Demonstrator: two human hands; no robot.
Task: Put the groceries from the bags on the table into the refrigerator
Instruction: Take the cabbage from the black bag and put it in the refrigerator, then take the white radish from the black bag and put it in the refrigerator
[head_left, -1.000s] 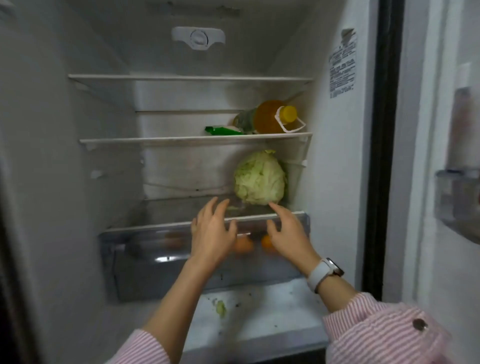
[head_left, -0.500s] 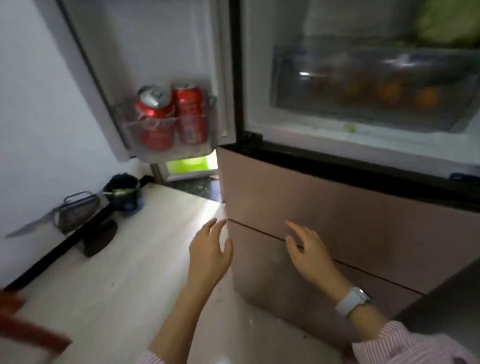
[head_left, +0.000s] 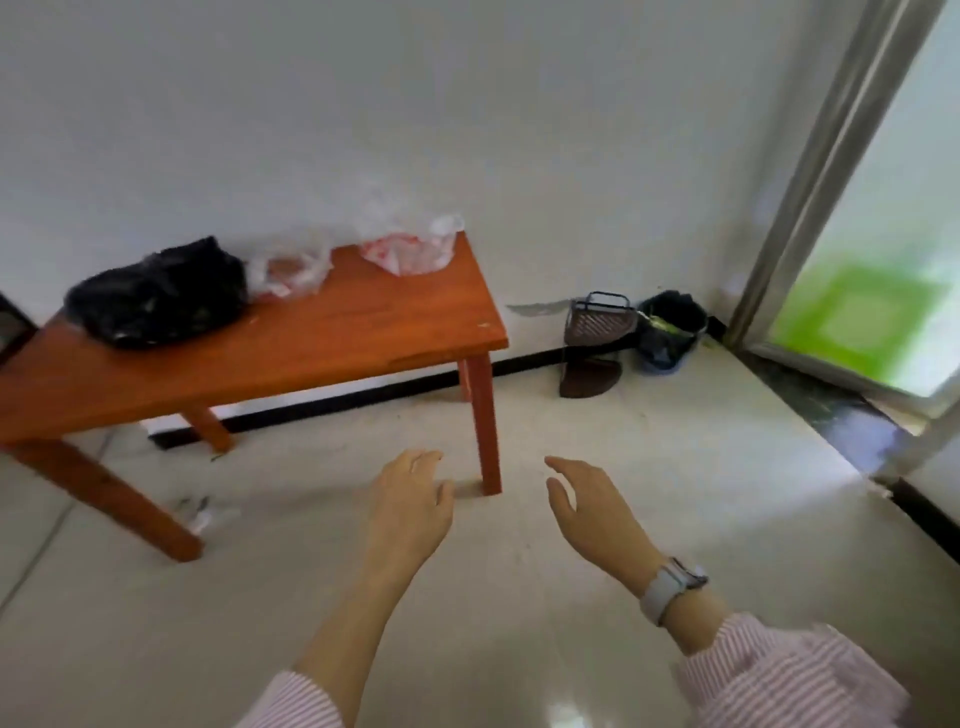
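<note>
My left hand (head_left: 410, 512) and right hand (head_left: 597, 512) hang empty over the floor (head_left: 623, 441), fingers loosely spread, near the desk (head_left: 291, 353). On its far side lie a black bag (head_left: 156, 296) at left, a clear bag (head_left: 288, 270) touching it, and a red-printed bag (head_left: 410, 249) at the far right corner.

Home interior, wooden table (head_left: 291, 353) with grocery bags (head_left: 161, 296) (plastic), tiled floor (head_left: 649, 467)
</note>
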